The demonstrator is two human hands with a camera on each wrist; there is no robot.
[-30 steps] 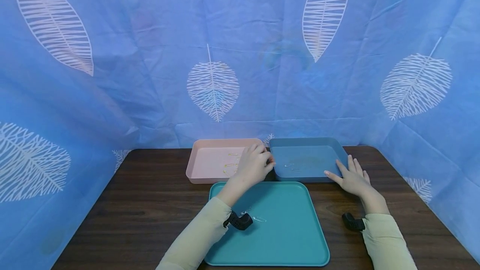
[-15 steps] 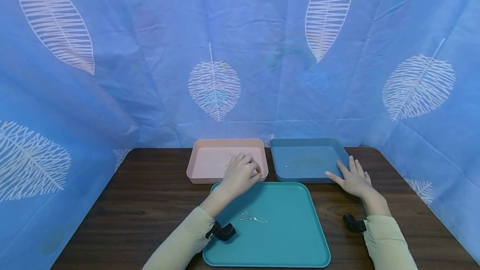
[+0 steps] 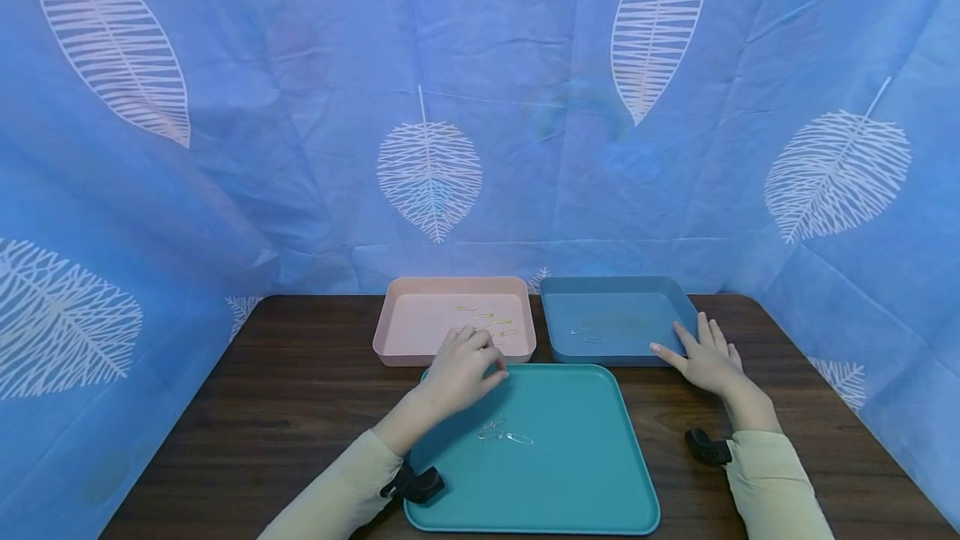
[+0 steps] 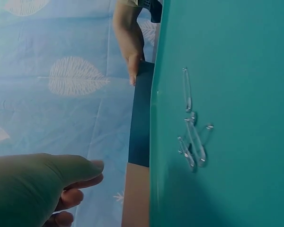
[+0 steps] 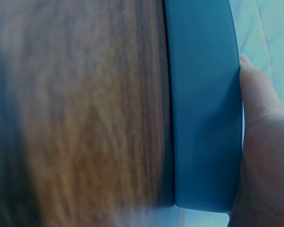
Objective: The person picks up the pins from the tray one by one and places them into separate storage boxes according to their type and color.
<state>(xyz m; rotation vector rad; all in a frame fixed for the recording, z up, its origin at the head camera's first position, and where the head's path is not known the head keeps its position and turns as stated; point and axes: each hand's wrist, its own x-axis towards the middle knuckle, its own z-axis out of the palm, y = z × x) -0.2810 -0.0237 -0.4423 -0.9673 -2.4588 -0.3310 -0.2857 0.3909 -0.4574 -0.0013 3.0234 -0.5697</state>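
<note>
My left hand (image 3: 461,369) hovers over the front of the pink tray (image 3: 420,352) and the far left corner of the teal tray (image 3: 570,473). Its fingers are loosely bent, and nothing shows between thumb and fingertips in the left wrist view. Several silver safety pins (image 4: 195,142) lie close together on the teal tray. Gold safety pins (image 3: 501,322) lie in the pink tray, some of them partly behind the left hand. My right hand (image 3: 708,363) rests with spread fingers at the right front corner of the blue tray (image 5: 206,118), its thumb at the rim.
Two silver safety pins (image 3: 592,340) lie in the blue tray. Pink and blue trays stand side by side at the back of the dark wooden table (image 3: 262,415), the teal one in front. Behind hangs a blue cloth (image 3: 315,148) with white leaf prints.
My left hand has moved left and toward me, from beside the blue tray across the pink tray's front. More gold pins and teal-tray pins show now. The right hand stays put.
</note>
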